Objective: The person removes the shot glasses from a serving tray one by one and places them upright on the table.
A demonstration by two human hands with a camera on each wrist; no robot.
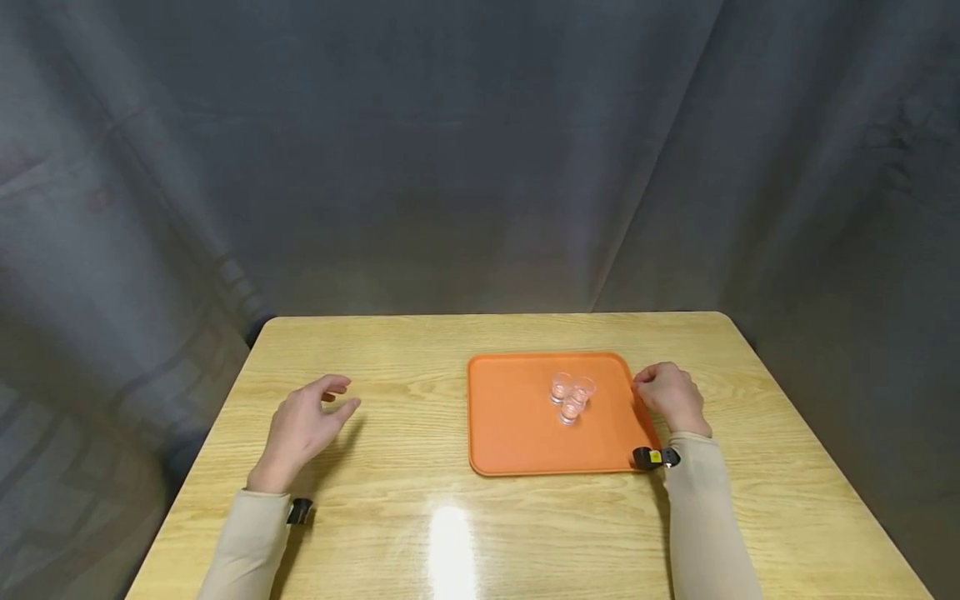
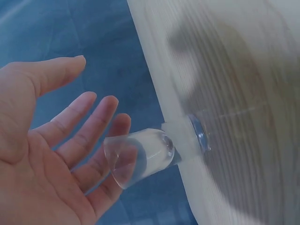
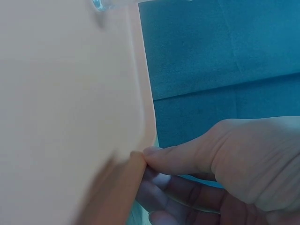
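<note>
My left hand (image 1: pixel 303 425) is held over the left part of the table, its fingers loosely curved and the thumb apart from them. In the left wrist view a small clear glass (image 2: pixel 140 157) with a thick base stands on the table beside the fingers, which show through it; the head view does not show this glass. On the right, my right hand (image 1: pixel 672 398) pinches the right rim of an orange tray (image 1: pixel 513 421). The thumb (image 3: pixel 180 157) lies over the rim, with the other fingers below. Three small clear glasses (image 1: pixel 570 411) stand close together on the tray.
The light wooden table (image 1: pixel 405 500) carries the tray right of its middle. Dark grey curtains (image 1: pixel 450 167) hang behind the table and at both sides. A bright light reflection lies on the wood near the front.
</note>
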